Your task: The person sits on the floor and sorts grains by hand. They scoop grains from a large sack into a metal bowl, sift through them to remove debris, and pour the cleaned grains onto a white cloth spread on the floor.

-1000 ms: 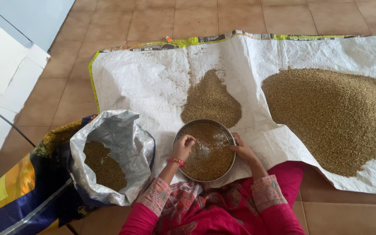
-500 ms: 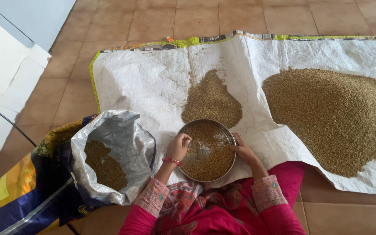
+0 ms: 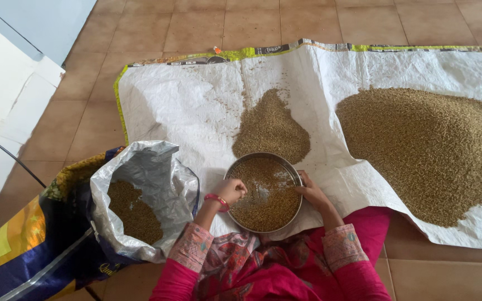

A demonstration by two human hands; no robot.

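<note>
Head view: the pan (image 3: 264,193) of grain (image 3: 271,209) sits on the white sheet (image 3: 191,106), right at the person's knees. Left hand (image 3: 231,190) curls over the near-left rim, fingers closed, pinching at the grain. Right hand (image 3: 310,191) clasps the right rim. A small heap (image 3: 270,129) lies just beyond; the open sack (image 3: 140,195) stands left.

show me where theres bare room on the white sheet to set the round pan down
The widest free patch of the white woven sheet lies between its left edge and the small grain heap. A narrower strip runs between that heap and the large grain heap. It is crowded near the person: round metal pan, both hands and the open sack.
</note>
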